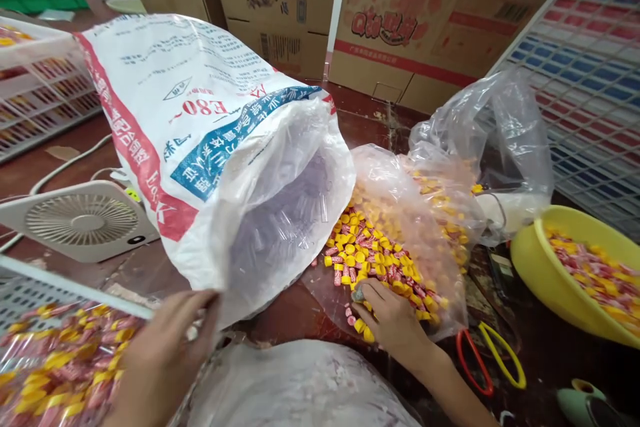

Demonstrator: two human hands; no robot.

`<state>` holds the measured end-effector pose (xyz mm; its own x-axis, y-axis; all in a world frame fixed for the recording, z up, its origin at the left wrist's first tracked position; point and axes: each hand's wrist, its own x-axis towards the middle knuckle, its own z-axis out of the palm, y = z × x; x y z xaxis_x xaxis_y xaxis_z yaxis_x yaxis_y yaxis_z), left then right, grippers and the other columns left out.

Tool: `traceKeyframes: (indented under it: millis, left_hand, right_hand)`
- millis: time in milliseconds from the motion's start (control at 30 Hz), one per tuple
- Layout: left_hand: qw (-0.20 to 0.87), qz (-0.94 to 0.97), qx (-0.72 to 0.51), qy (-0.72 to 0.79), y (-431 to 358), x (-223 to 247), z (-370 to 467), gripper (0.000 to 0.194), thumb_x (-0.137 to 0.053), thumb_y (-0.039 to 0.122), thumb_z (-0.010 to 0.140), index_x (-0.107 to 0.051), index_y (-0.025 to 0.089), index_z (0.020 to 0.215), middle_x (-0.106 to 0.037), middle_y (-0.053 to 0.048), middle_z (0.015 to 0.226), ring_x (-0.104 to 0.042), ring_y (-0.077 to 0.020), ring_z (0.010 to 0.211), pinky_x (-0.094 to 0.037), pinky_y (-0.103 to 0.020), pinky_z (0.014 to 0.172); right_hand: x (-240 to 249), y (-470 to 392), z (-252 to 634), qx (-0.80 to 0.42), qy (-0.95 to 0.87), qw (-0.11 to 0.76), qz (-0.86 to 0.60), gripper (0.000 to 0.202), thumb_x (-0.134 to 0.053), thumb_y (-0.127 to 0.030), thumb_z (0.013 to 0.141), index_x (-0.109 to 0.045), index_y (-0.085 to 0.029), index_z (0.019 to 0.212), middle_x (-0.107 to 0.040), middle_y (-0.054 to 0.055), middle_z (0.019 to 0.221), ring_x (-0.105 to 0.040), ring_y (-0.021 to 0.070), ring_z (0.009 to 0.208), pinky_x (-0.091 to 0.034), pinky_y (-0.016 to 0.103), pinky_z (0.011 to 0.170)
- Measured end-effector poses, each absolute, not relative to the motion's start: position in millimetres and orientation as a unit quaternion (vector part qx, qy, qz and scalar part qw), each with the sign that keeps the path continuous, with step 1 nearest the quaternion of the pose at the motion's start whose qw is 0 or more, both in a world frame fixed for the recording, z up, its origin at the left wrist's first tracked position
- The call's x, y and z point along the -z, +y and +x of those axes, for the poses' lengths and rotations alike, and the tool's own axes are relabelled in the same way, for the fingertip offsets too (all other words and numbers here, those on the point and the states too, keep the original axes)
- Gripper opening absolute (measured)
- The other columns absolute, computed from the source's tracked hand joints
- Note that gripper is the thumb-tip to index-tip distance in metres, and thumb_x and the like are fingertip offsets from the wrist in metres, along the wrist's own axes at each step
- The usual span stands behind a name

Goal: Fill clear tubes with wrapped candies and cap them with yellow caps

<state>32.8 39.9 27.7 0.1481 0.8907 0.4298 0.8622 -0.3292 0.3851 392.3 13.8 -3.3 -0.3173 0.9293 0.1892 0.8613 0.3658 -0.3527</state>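
Observation:
My left hand (pixel 167 347) is closed at the lower left, its fingers pinching the near edge of a large white woven sack (pixel 200 93). The sack lies open toward me, with clear plastic tubes (pixel 285 227) inside. My right hand (pixel 387 313) rests at the near edge of a pile of small pink pieces with yellow caps (pixel 370 247), which spills from a clear plastic bag (pixel 435 213). A small greyish thing shows at its fingertips; whether the fingers grip any piece cannot be made out.
A basket (pixel 75 287) of filled tubes stands at lower left, below a white fan (pixel 85 223). At right are a yellow bowl (pixel 545 253) and red-and-yellow-handled scissors (pixel 475 363). Cardboard boxes (pixel 400 27) and a white wire rack (pixel 590 80) stand behind.

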Motion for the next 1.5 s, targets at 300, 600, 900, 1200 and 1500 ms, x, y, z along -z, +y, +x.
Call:
traceKeyframes:
  millis: [300, 600, 900, 1200, 1500]
  left_hand:
    - [0.022, 0.759, -0.067, 0.648, 98, -23, 149, 0.035, -0.051, 0.039, 0.098, -0.062, 0.014, 0.120, -0.075, -0.010, 0.087, -0.073, -0.0254, 0.071, -0.043, -0.029, 0.054]
    - [0.133, 0.745, -0.129, 0.640, 105, -20, 149, 0.026, -0.054, 0.034, 0.094, -0.064, 0.016, 0.110, -0.067, -0.016, 0.112, -0.070, -0.0315, 0.093, -0.053, -0.038, 0.072]
    - [0.711, 0.478, -0.273, 0.438, 65, -30, 164, 0.030, -0.082, 0.040, 0.070, -0.067, 0.018, 0.083, -0.071, -0.001, 0.076, -0.063, -0.0171, 0.069, -0.048, -0.026, 0.065]
    - [0.817, 0.275, -0.309, 0.402, 59, -11, 177, 0.041, -0.090, 0.043, 0.062, -0.064, 0.015, 0.079, -0.062, 0.002, 0.068, -0.058, -0.0119, 0.063, -0.048, -0.024, 0.063]
    - [0.812, 0.356, -0.242, 0.395, 64, -17, 178, 0.042, -0.085, 0.042, 0.066, -0.063, 0.018, 0.092, -0.063, 0.001, 0.077, -0.057, -0.0134, 0.066, -0.049, -0.026, 0.064]
  right_hand:
    - [-15, 16, 387, -0.144, -0.751, 0.298, -0.572, 0.010, -0.056, -0.014, 0.093, -0.056, -0.022, 0.099, -0.065, 0.006, 0.096, -0.068, 0.0225, 0.088, -0.058, 0.036, 0.078]
    - [-20, 25, 365, -0.179, -0.672, 0.430, -0.576, 0.009, -0.064, -0.023, 0.092, -0.058, -0.022, 0.098, -0.068, 0.006, 0.090, -0.070, 0.0216, 0.083, -0.061, 0.033, 0.074]
    - [-46, 38, 345, -0.249, -0.695, 0.465, -0.489, 0.010, -0.060, -0.025, 0.097, -0.065, -0.022, 0.105, -0.071, 0.007, 0.105, -0.068, 0.0201, 0.101, -0.057, 0.033, 0.090]
    - [-22, 28, 338, -0.114, -0.803, 0.371, -0.452, 0.062, -0.081, -0.045, 0.075, -0.053, -0.017, 0.123, -0.066, 0.014, 0.110, -0.063, 0.0315, 0.108, -0.054, 0.051, 0.098]
    - [-16, 33, 349, -0.150, -0.805, 0.355, -0.452, 0.069, -0.078, -0.066, 0.070, -0.057, -0.018, 0.115, -0.067, 0.014, 0.110, -0.063, 0.0323, 0.111, -0.052, 0.050, 0.099]
